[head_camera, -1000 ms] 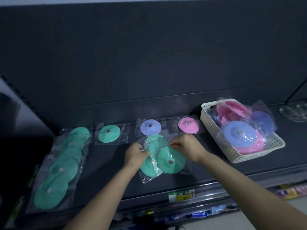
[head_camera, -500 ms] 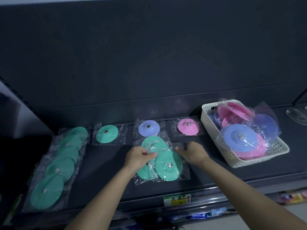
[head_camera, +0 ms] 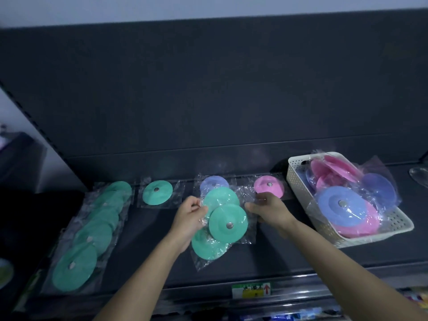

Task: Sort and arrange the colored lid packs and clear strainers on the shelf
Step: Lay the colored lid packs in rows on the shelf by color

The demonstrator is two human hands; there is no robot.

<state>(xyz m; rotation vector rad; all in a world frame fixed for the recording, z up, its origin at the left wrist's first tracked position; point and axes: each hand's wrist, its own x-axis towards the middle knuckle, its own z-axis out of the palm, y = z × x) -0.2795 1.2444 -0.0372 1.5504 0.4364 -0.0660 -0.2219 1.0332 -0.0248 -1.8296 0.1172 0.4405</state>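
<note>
Three green lid packs [head_camera: 228,222] in clear wrap overlap at the middle of the dark shelf [head_camera: 148,232]. My left hand [head_camera: 190,216] pinches their wrap at the left edge. My right hand [head_camera: 269,210] pinches the wrap at the right edge. Behind them lie a single green pack [head_camera: 157,192], a purple pack [head_camera: 212,181] partly hidden by the green ones, and a pink pack [head_camera: 268,185]. A row of several overlapping green packs [head_camera: 90,235] runs along the left. A clear strainer [head_camera: 420,178] shows at the far right edge.
A white perforated basket [head_camera: 298,172] at the right holds several pink and purple lid packs. The shelf's dark back panel rises behind. A price label [head_camera: 251,290] sits on the front rail, with lower shelves of goods beneath.
Both hands have lifted the green packs and spread apart to the wrap's side edges. The top pack now covers part of the purple one. The camera has moved closer.
</note>
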